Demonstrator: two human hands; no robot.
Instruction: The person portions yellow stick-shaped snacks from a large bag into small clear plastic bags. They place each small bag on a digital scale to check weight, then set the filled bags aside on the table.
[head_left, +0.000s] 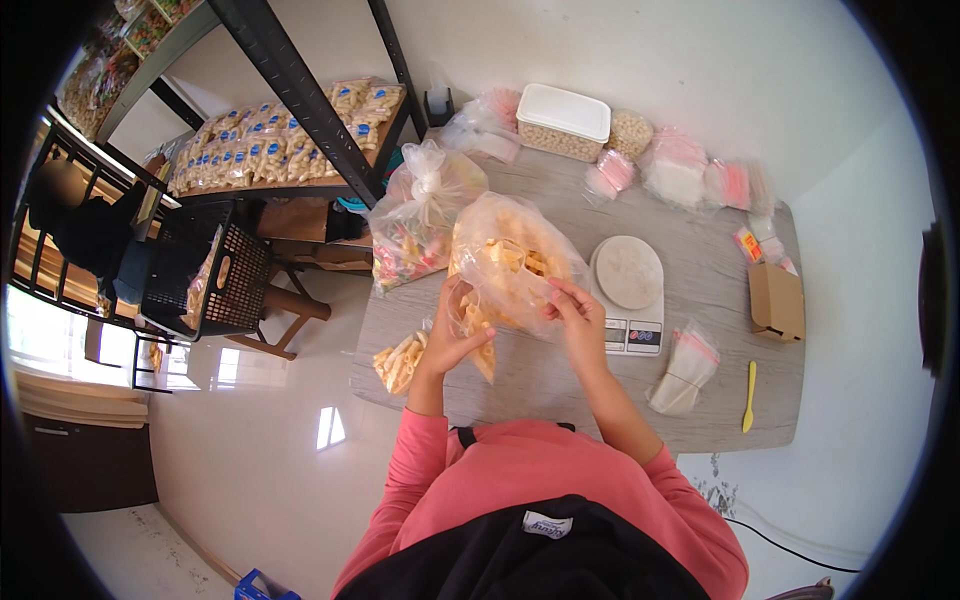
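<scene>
My left hand (450, 330) holds a small clear plastic bag (480, 352) with some yellow tube-shaped snack pieces in it. Behind it stands a large clear plastic bag (517, 217), its mouth open towards me and more of the same snack inside. The fingers of my right hand (577, 315) pinch a pale edge at the mouth of this large bag. Just right of the bag is a white digital kitchen scale (630, 296) with a round plate. A filled small bag of snack tubes (403, 361) lies to the left of my left hand.
A knotted bag of colourful snacks (427, 210) stands at the back left. Empty zip bags (684, 371), a yellow spoon (750, 397) and a cardboard box (776, 304) lie rightward. A lidded tub (562, 124) stands by the wall. Left are a shelf (360, 169), a black crate (247, 277) and another person (82, 232).
</scene>
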